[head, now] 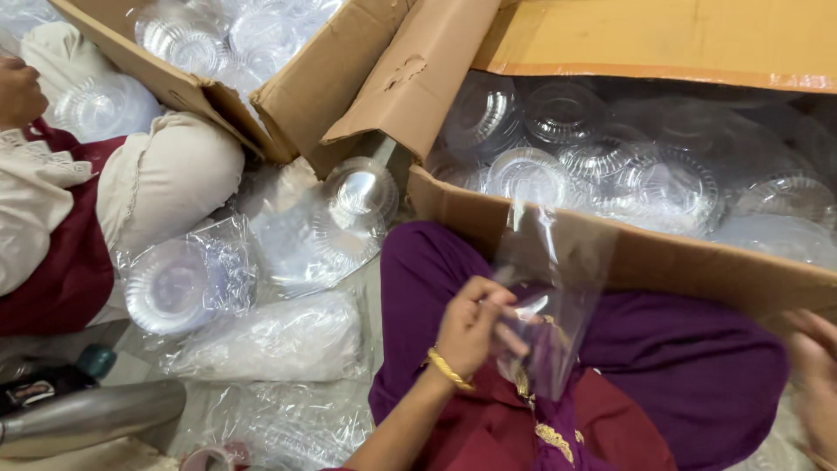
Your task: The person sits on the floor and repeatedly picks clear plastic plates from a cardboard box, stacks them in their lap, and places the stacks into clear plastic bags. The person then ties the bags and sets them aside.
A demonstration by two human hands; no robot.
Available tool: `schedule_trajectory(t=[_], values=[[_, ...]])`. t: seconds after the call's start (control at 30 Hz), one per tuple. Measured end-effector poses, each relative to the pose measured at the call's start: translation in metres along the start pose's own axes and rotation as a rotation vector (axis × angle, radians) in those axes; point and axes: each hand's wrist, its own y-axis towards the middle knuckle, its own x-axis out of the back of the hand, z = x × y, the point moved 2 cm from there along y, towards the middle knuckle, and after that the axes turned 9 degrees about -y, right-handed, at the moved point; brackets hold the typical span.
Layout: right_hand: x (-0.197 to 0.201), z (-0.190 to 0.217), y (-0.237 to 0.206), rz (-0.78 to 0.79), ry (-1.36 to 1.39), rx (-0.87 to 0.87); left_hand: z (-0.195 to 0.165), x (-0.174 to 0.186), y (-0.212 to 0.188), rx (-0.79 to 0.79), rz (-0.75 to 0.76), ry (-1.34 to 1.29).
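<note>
Our left hand (471, 327) pinches a clear plastic bag (549, 296) in a closed grip above our lap. Our right hand (815, 384) is blurred; we cannot tell its grip. Cardboard box (628, 257) of clear lids lies beside.

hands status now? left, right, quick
Left hand: closed, pinching a clear plastic bag.
Right hand: blurred at the frame edge, cannot tell.

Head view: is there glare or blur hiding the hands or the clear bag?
Head view: left hand sharp, pinching the clear bag, which shows only by faint sheen; right hand at the frame edge is motion-blurred; the clear lids in the cardboard box glint but stay readable.
</note>
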Motion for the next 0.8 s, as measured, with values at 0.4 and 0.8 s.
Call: schedule_trajectory(t=[0.4,0.8], values=[[-0.193,0.123,-0.009,1.070,1.316,-0.472,-0.039,0.157,-0.064,-0.305,-0.728,0.975],[-0.241,0.116,-0.041,0.835,0.820,-0.228,-0.030,0.184,-0.094,-0.151,-0.916,0.749]])
